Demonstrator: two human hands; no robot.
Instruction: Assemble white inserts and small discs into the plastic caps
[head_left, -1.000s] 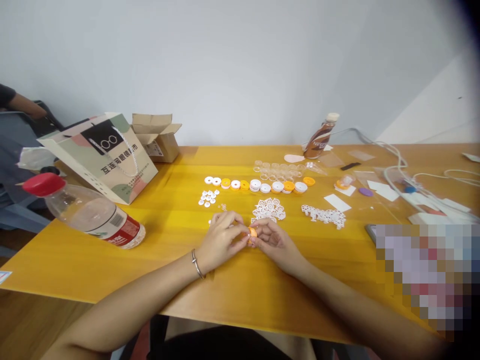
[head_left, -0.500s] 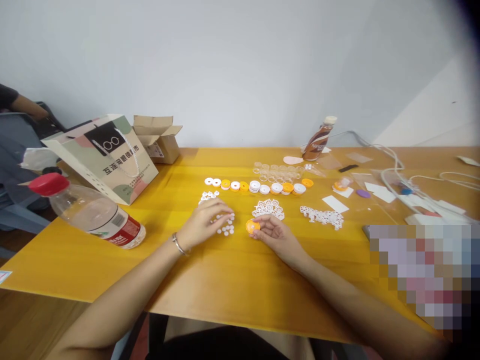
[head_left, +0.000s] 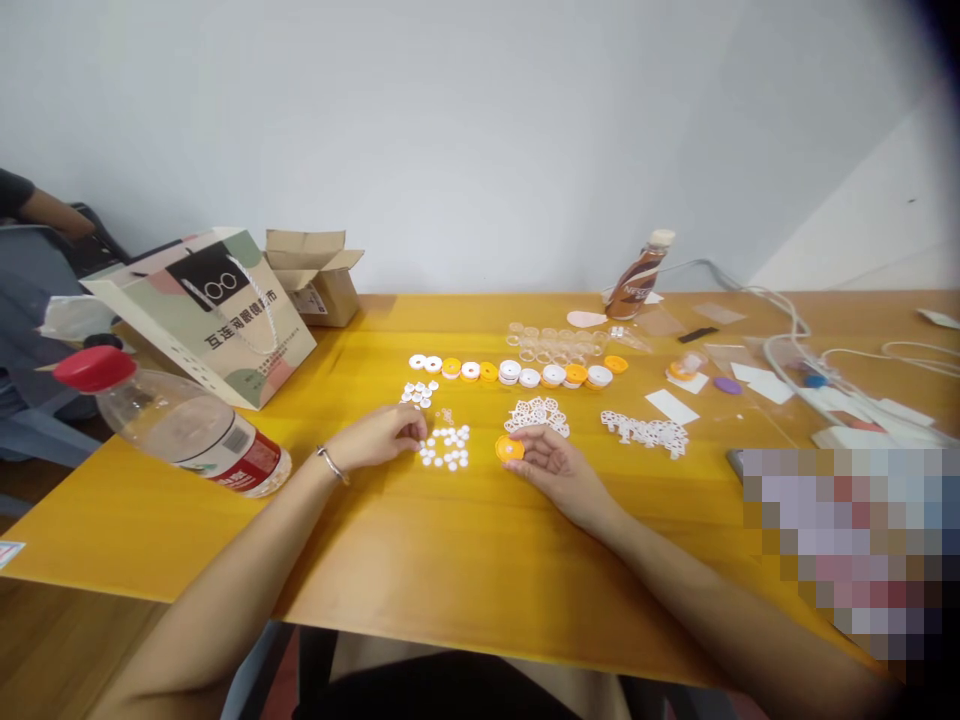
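Note:
My right hand [head_left: 553,464] rests palm up on the yellow table [head_left: 465,560] and holds a small orange disc [head_left: 509,449] at its fingertips. My left hand [head_left: 379,436] lies to the left, its fingers curled and pinched at the edge of a cluster of several small white discs [head_left: 446,449]. Whether a white disc is between those fingers is too small to tell. A white lace-like cut-out piece [head_left: 537,415] lies just beyond my right hand.
A row of white and orange discs [head_left: 517,372] lies farther back, with clear rings [head_left: 559,343] behind it. More white cut-outs [head_left: 647,432] lie right. A plastic bottle [head_left: 169,420], paper bag [head_left: 210,310] and cardboard box [head_left: 315,270] stand left. A brown drink bottle [head_left: 637,275] and cables [head_left: 825,350] sit at the right.
My hands were joined on the orange disc. The left hand has drawn away leftwards to the small white discs, uncovering them; the right hand keeps the orange disc.

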